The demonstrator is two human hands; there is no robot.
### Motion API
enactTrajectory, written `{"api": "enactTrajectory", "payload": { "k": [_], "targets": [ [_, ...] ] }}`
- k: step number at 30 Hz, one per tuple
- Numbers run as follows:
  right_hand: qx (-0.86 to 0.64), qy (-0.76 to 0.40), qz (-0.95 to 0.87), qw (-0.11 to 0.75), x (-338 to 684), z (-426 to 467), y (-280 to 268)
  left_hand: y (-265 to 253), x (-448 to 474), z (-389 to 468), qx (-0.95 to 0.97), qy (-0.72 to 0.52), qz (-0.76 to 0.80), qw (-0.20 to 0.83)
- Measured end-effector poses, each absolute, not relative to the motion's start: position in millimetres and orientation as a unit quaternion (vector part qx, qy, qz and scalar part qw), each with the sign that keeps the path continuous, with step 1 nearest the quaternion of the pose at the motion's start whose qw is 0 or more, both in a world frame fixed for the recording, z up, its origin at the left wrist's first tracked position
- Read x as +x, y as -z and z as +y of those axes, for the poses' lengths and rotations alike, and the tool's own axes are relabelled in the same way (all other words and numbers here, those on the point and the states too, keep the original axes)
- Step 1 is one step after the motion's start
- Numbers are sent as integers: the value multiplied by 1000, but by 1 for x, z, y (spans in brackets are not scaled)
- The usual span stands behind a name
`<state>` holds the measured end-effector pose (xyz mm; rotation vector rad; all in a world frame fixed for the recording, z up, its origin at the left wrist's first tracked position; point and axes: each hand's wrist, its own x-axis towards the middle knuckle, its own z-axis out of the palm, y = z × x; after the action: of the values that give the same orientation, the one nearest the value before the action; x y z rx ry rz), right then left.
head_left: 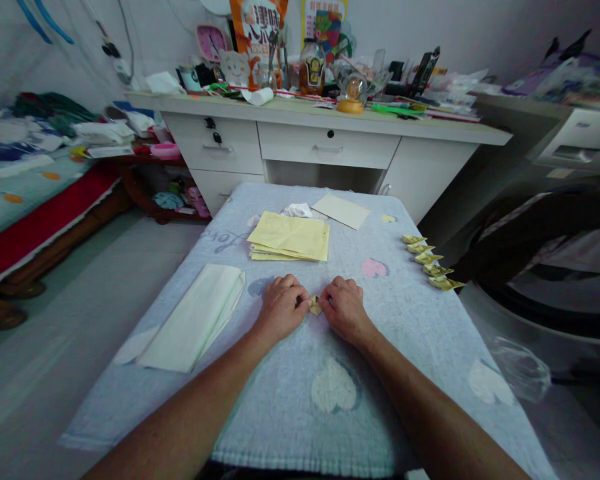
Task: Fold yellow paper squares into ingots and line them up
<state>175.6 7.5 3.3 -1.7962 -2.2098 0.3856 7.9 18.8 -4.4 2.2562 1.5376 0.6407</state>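
Between my two hands, over the middle of the cloth-covered table [280,393], is a small folded piece of yellowish paper [315,307]. My left hand [284,303] pinches its left side with thumb and forefinger. On the other side my right hand [345,307] has its fingers closed at the paper's right edge. Just beyond the hands lies a stack of yellow paper sheets [290,237]. Several folded yellow paper pieces [433,267], shaped like little boats, stand in a row along the table's right edge.
A folded white cloth or paper [195,320] lies on the left of the table. A pale card [341,211] and a crumpled white tissue [297,211] rest behind the stack. Farther back stands a white desk [325,143] crowded with jars and pens. A bed [35,200] is at left.
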Motion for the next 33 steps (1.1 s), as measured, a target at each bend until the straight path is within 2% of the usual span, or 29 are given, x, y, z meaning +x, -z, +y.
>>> {"api": "enactTrajectory", "payload": {
  "k": [12,18,26,33],
  "targets": [
    [-633,-111,-754,136,171,8,0,9,12,12,762,-221,597,118],
    [-636,-100,-753,131,170,6,1,8,13,13,769,-217,585,136],
    [-616,-133,-753,188,174,3,1,6,12,15,759,-225,586,171],
    [-579,-164,-772,205,180,2,-1,4,12,13,766,-229,571,184]
  ]
}}
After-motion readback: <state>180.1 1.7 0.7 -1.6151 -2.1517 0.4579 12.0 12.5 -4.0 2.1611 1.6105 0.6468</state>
